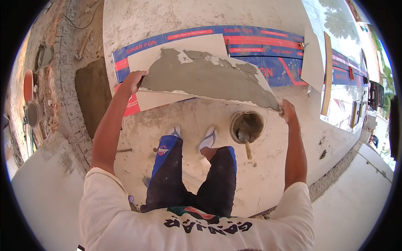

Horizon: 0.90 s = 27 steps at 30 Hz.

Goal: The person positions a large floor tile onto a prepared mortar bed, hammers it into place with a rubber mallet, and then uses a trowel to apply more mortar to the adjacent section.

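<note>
Shirt (pixel 138 228); left hand (pixel 136 80), right hand (pixel 287 111) gripping slab (pixel 183 58); rough mortar (pixel 201 77), probably

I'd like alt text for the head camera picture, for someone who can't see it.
A left hand and a right hand hold a wide, grey-smeared panel by its ends. A bucket with a trowel in it stands to the right of the feet.

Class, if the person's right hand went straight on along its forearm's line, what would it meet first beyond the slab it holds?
Past the coated slab, the right hand would probably come first to the blue and red cardboard; depth is unclear, so it might pass above.
</note>
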### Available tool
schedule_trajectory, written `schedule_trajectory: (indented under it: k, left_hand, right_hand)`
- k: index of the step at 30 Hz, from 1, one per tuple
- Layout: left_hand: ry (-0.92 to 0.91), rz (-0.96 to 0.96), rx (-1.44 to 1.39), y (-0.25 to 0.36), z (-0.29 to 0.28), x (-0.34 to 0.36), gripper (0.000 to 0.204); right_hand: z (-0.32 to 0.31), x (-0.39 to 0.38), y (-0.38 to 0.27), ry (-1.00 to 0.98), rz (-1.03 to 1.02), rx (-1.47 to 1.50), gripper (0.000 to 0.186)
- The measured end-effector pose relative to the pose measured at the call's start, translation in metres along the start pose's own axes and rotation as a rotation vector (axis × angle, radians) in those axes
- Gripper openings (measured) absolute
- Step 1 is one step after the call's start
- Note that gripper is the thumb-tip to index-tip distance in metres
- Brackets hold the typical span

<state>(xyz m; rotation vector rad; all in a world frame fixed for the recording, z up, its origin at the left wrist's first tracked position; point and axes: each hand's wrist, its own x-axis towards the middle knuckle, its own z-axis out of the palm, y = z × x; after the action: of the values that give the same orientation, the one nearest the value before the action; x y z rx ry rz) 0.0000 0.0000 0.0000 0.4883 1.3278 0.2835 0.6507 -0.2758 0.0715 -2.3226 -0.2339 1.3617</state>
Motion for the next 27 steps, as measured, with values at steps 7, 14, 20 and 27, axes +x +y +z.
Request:
schedule_trajectory:
  k: [7,14,20,27]
  left_hand:
    - [0.126,-0.12,-0.087,0.065,0.023,-0.014,0.022]
    - [0.111,-0.067,-0.305,0.099,0.017,-0.001,0.019]
    - [0.039,0.041,-0.476,0.106,0.027,0.004,0.023]
    - [0.149,0.317,-0.702,0.101,0.053,0.032,0.034]
  right_hand:
    - [-0.034,-0.025,-0.075,-0.138,0.028,0.549,0.048]
    - [0.004,0.021,-0.074,-0.217,-0.159,0.902,0.048]
    - [0.039,0.072,-0.053,-0.113,-0.522,0.484,0.057]
    - [0.053,0.104,-0.077,-0.108,-0.61,0.405,0.053]
